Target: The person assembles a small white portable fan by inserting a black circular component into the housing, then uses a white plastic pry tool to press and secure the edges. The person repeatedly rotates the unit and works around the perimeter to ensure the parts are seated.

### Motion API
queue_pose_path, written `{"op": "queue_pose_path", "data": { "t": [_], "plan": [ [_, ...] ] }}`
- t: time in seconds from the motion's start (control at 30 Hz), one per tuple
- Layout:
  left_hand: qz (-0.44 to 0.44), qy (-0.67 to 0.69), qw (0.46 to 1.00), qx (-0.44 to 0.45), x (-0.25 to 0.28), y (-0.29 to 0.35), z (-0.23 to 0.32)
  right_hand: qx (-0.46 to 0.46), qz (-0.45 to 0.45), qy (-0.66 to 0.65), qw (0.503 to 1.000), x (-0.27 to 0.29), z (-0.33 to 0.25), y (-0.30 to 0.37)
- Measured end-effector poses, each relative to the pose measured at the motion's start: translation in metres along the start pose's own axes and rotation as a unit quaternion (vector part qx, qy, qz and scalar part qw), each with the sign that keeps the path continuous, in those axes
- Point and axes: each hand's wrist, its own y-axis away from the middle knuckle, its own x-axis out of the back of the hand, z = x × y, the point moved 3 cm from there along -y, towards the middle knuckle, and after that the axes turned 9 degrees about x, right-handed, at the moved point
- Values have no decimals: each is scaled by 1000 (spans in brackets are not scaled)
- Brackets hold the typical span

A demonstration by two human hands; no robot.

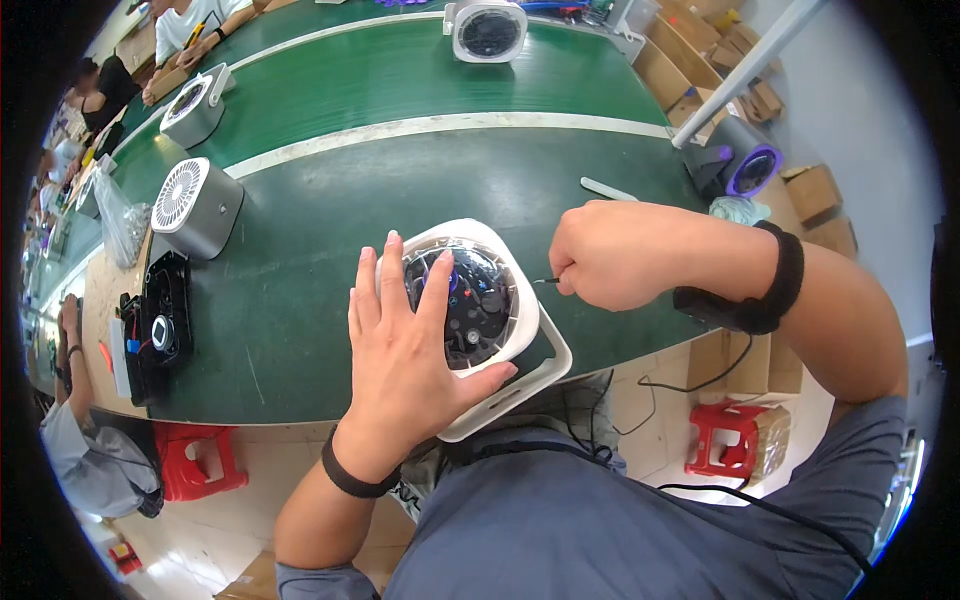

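In front of me, at the table's near edge, sits a white square-bodied device (524, 318) with a rounded frame and a clear round front. Dark parts and small coloured bits show through that front. A white loop handle (553, 368) sticks out along its lower right side. My left hand (398, 335) lies spread over the clear front, fingers stretched and thumb toward the lower rim. To the right of the frame, my right hand (612, 256) is closed on a thin metal-tipped tool (546, 281), whose tip points at the device's side. The tool's grip is hidden in my fist.
A grey vented unit (215, 215), a black open case (168, 320) and a plastic bag (122, 222) are at the left. Similar white units (489, 32) stand on the green belt (370, 85). A white strip (607, 189) and a purple-rimmed unit (752, 172) lie right. Co-workers sit left.
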Motion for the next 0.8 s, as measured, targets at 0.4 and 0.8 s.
{"op": "queue_pose_path", "data": {
  "t": [0.4,0.8],
  "plan": [
    [42,16,998,-32,-2,1,0,-1,-17,-22,1000,-7,4,-2],
    [38,6,999,-26,-3,1,1,5,-26,-1,1000,-7,0,-4]
  ]
}}
